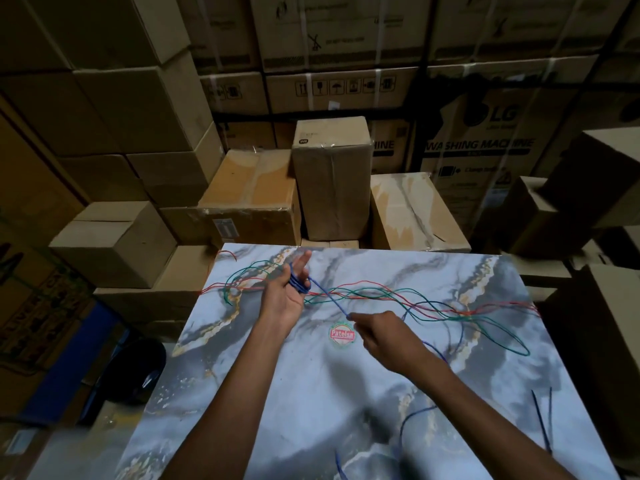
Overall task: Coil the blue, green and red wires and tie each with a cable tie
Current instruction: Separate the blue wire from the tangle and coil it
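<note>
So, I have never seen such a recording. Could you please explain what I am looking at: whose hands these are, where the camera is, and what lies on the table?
There is no machine here. A person wears one camera on the head, looking forward and down, so you see their own two arms. The left hand holds a small coil of blue wire wound around its fingers. The right hand pinches the same wire further along, pulled taut between the hands. On the marbled table the green wire and red wire lie loose and tangled. Two dark thin strips, possibly cable ties, lie near the right edge. Stacked cardboard boxes stand behind.
</note>
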